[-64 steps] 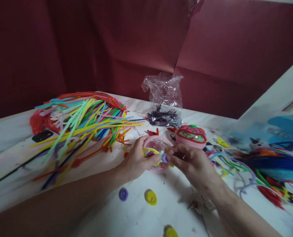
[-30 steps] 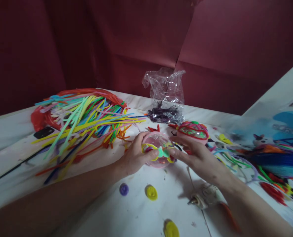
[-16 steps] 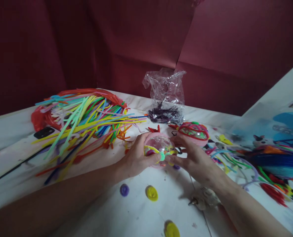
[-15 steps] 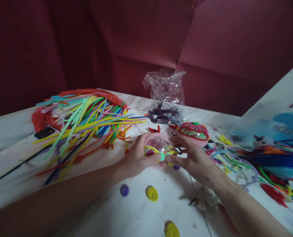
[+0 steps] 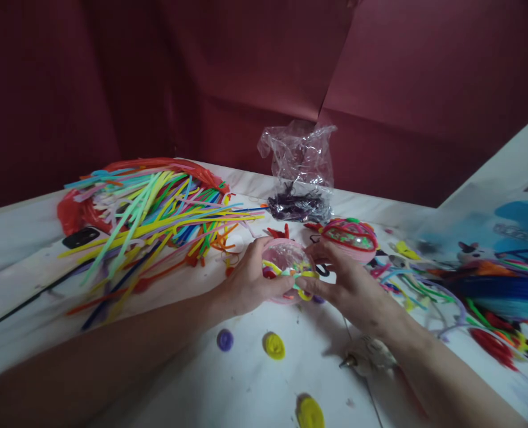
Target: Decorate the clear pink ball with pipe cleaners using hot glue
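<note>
A clear plastic ball (image 5: 288, 252) with a pink pipe-cleaner rim sits between my two hands over the table. Yellow pipe cleaner and a small mint-green piece show on its near side. My left hand (image 5: 248, 282) wraps the ball's left side, its thumb pressed on the mint-green piece. From the right, my right hand (image 5: 341, 279) grips the ball with its thumb near the same piece and its fingers behind the rim. In front lie a purple coil (image 5: 225, 340), a yellow coil (image 5: 274, 346) and another yellow coil (image 5: 310, 412). The fingertips are partly hidden.
A second decorated ball (image 5: 350, 239) stands behind my right hand. Colourful pipe cleaners (image 5: 157, 208) and a phone (image 5: 27, 267) lie at left. Behind stands a clear bag (image 5: 302, 160) with dark strands. A glue gun (image 5: 368, 355) lies beneath my right forearm; more pipe cleaners (image 5: 428, 291) spread rightward.
My left thumb has shifted slightly right and now covers more of the mint-green piece. The ball has tilted a little between my hands. The things on the table have not moved.
</note>
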Demonstrator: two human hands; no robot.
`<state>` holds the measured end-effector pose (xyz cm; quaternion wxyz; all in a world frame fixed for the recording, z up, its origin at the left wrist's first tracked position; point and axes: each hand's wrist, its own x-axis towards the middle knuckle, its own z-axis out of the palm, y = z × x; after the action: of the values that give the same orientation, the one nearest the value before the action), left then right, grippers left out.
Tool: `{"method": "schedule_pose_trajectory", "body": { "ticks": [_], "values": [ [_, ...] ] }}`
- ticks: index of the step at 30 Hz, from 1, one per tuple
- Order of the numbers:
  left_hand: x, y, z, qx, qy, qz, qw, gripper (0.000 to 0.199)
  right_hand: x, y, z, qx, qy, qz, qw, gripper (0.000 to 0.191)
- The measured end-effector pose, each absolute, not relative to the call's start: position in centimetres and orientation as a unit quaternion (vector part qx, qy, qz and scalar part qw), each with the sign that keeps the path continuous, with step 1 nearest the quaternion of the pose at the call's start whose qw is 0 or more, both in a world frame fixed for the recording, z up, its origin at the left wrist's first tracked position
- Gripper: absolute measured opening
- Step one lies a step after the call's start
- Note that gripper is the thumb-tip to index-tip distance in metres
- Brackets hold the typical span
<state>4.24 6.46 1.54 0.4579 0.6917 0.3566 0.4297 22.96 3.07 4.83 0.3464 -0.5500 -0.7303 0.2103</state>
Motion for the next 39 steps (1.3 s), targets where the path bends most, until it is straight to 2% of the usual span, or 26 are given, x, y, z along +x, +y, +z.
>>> {"method": "schedule_pose_trajectory", "body": {
  "ticks": [4,8,10,11,15,17,19,22,26,29,34,37,39],
  "values": [
    [4.4,6.4,1.6,0.693,0.359,0.439,0.444,0.062,22.8,3.2,4.5,-0.563,-0.730,0.185,0.341,0.043],
    [4.4,6.6,1.7,0.680,0.375,0.440,0.450,0.068,23.2,2.7,6.2,-0.566,-0.737,0.162,0.331,0.050],
    [4.3,6.8,1.7,0.676,0.383,0.440,0.450,0.072,23.4,1.6,7.5,-0.563,-0.756,0.128,0.307,0.044],
    [4.2,6.9,1.6,0.675,0.385,0.440,0.450,0.073,23.4,0.7,8.0,-0.560,-0.772,0.105,0.281,0.035],
    [3.9,7.2,1.3,0.680,0.380,0.438,0.448,0.069,22.7,-3.2,6.5,-0.476,-0.872,0.079,0.083,0.010],
    [3.8,7.2,1.2,0.685,0.375,0.439,0.445,0.068,22.0,-4.6,4.1,-0.432,-0.901,0.037,0.009,0.013],
    [3.7,7.1,1.2,0.687,0.370,0.442,0.441,0.069,21.4,-5.2,1.6,-0.426,-0.905,-0.020,-0.010,0.011],
    [3.7,7.0,1.3,0.691,0.364,0.446,0.438,0.068,21.0,-5.1,-0.4,-0.442,-0.896,-0.030,0.012,0.012],
    [3.6,7.0,1.1,0.693,0.353,0.447,0.442,0.070,20.8,-5.2,0.7,-0.448,-0.892,0.034,0.047,0.016],
    [3.6,7.1,0.9,0.693,0.348,0.446,0.447,0.068,20.6,-5.6,3.0,-0.484,-0.855,0.154,0.107,0.020],
    [3.5,7.1,0.9,0.691,0.350,0.444,0.450,0.068,20.8,-5.1,4.5,-0.538,-0.733,0.370,0.192,0.010],
    [3.6,7.0,0.9,0.688,0.356,0.441,0.453,0.066,21.2,-4.2,4.0,-0.535,-0.621,0.514,0.255,0.026],
    [3.7,7.0,0.9,0.687,0.353,0.442,0.456,0.067,21.5,-3.7,3.7,-0.518,-0.573,0.565,0.290,0.035]
  ]
}}
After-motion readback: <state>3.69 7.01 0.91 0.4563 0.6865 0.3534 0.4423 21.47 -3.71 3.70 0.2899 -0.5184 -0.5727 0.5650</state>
